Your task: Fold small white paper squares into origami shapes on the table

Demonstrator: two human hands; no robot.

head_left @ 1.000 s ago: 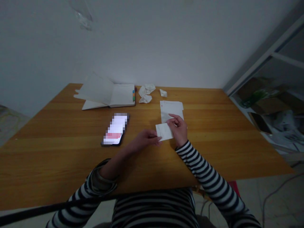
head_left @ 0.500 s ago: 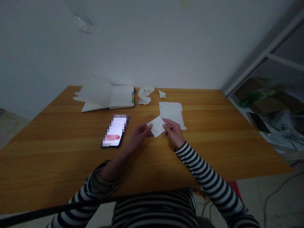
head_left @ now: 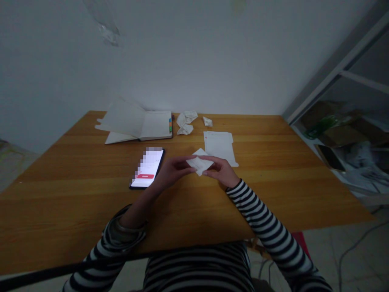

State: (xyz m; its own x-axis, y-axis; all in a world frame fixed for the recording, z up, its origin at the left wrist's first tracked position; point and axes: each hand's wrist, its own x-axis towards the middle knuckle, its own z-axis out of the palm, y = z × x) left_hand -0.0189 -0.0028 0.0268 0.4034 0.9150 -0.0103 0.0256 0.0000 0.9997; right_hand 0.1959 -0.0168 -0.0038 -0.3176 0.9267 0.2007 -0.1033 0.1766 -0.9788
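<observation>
A small folded piece of white paper (head_left: 199, 163) is held above the wooden table (head_left: 91, 194) between both hands. My left hand (head_left: 173, 170) pinches its left side, fingers closed on it. My right hand (head_left: 220, 170) grips its right side from above and below. Just behind the hands a white sheet (head_left: 220, 144) lies flat on the table. A lit phone (head_left: 148, 168) lies to the left of my left hand.
An open notebook (head_left: 136, 123) lies at the back left of the table. Crumpled paper balls (head_left: 185, 121) and a smaller scrap (head_left: 207, 121) sit near the back edge. A metal shelf with clutter (head_left: 343, 134) stands to the right. A white wall is behind.
The small paper has been lifted off the table, turned and bent between both hands. Both hands have shifted slightly left and away from me.
</observation>
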